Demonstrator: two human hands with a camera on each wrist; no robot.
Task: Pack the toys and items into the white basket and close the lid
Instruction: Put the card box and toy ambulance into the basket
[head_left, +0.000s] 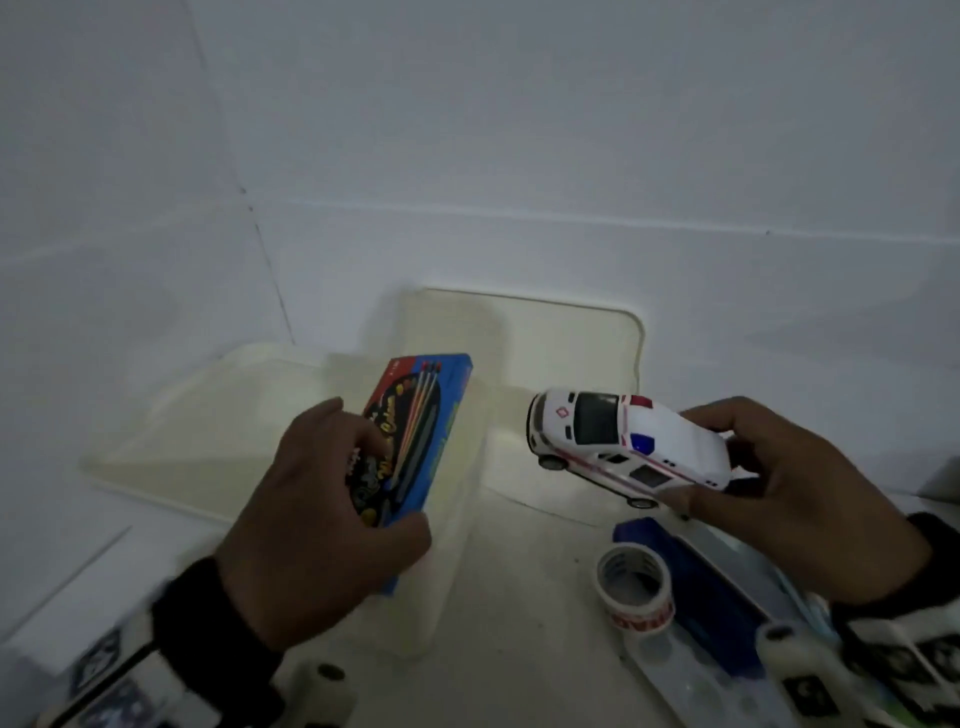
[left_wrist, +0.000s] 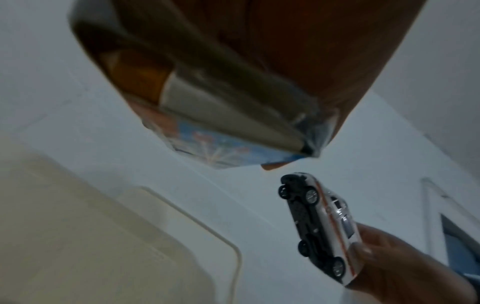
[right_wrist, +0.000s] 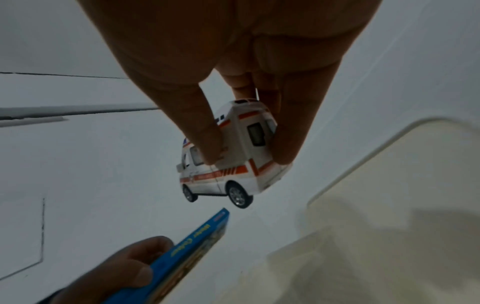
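Hovering above the white basket (head_left: 636, 343), the left hand (head_left: 317, 514) grips a blue box (head_left: 415, 436). At three o'clock, right hand (head_left: 795, 499) fingers pinch the toy ambulance (head_left: 623, 447). White floor surrounds.

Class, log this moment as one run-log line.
left hand: holds blue box | right hand: holds toy ambulance | white basket: open | tape roll: unpacked
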